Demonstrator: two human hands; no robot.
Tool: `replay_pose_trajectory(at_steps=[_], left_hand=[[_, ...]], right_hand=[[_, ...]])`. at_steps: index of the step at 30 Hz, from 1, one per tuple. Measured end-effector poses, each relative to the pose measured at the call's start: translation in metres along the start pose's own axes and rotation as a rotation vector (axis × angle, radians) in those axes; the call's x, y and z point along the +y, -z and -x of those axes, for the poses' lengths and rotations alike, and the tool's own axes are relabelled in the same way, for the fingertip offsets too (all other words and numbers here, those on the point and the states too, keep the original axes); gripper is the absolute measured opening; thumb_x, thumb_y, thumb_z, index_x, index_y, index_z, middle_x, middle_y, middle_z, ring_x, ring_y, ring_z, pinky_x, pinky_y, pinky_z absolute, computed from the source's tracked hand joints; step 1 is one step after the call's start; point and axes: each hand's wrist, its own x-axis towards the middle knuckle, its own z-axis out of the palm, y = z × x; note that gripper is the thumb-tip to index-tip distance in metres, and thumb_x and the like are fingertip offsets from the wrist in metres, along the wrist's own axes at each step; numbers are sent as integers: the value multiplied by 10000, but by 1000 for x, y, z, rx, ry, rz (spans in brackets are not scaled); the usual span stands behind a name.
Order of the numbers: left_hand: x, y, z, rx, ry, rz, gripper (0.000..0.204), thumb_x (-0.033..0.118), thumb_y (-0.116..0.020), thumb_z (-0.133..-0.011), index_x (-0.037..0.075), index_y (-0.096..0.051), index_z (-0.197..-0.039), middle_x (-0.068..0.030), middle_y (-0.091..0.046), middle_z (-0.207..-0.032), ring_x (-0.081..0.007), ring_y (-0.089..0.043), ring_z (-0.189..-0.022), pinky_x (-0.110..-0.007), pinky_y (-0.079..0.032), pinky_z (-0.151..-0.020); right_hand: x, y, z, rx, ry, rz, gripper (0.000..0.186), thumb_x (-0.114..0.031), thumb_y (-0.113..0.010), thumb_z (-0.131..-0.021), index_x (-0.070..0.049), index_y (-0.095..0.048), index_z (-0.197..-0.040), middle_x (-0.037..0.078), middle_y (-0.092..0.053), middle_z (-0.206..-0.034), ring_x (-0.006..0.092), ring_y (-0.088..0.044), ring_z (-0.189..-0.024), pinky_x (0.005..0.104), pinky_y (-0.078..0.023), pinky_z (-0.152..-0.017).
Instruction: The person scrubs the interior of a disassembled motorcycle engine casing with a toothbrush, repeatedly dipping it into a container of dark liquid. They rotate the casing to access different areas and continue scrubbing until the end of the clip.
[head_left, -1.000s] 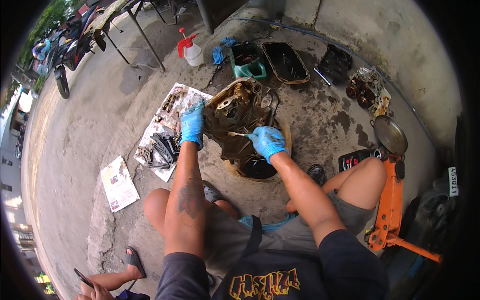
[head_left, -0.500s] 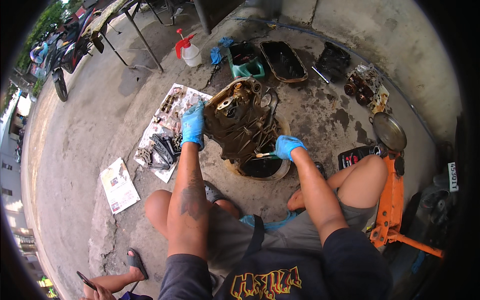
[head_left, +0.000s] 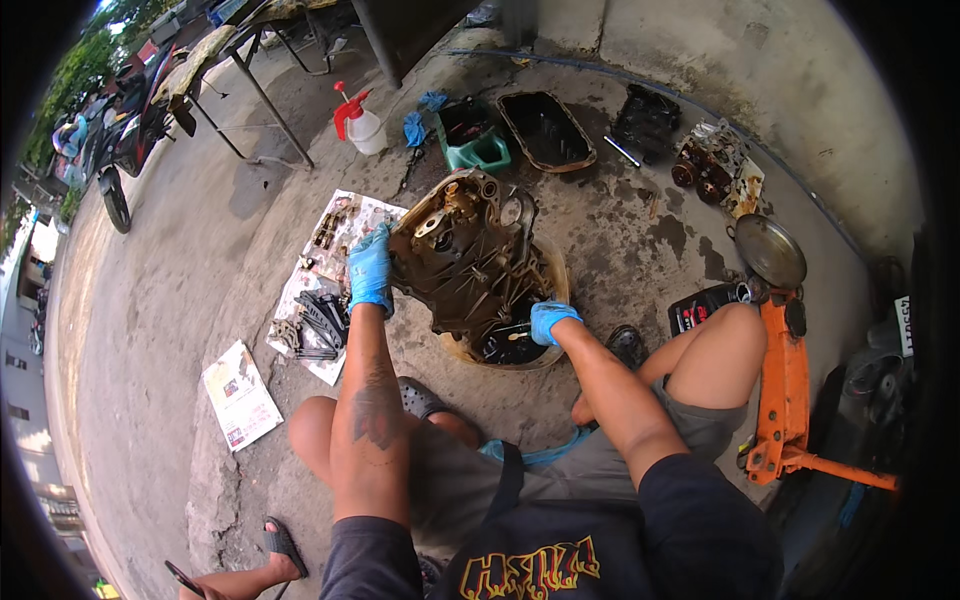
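A large, grimy metal gearbox housing (head_left: 465, 265) stands tilted over a round pale basin (head_left: 558, 272) with dark liquid in its bottom. My left hand (head_left: 370, 268), in a blue glove, is closed on the housing's left edge. Below the housing's lower right side, my gloved right hand (head_left: 552, 322) grips a small brush (head_left: 518, 335). Its light bristles point left, over the basin's dark liquid; most of the handle is hidden by the fingers. Whether the bristles touch anything, I cannot tell.
Bolts and metal parts (head_left: 318, 322) lie on paper sheets at left. Beyond are a red-and-white spray bottle (head_left: 362, 128), a cut green container (head_left: 475, 145) and an oil pan (head_left: 548, 130). An orange floor jack (head_left: 783, 385) stands right. Another person's sandalled foot (head_left: 285, 548) shows lower left.
My right hand and the brush have moved down and slightly left, from the housing's lower edge to over the basin. My left hand keeps its grip. The whole view has shifted a little.
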Motion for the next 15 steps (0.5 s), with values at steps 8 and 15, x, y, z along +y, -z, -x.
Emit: replay_pose_trajectory(at_steps=[8, 15], left_hand=[[-25, 0, -21, -19, -96, -33, 412, 321, -546, -975, -51, -673, -1101, -149, -716, -1069, -212, -661, -955, -337, -491, -832], [1, -5, -3, 11, -35, -14, 425, 334, -562, -968, -45, -667, -1128, -149, -707, -1102, -205, -655, -980, -329, -488, -856]], right_hand=[[-8, -89, -27, 107, 170, 68, 262, -158, -535, -838, -87, -756, -961, 140, -723, -997, 329, -700, -907, 421, -556, -777], [32, -41, -44, 74, 411, -347, 232, -228, -592, -854, -60, -744, -906, 108, -692, -769, 239, -657, -634, 382, -518, -582]])
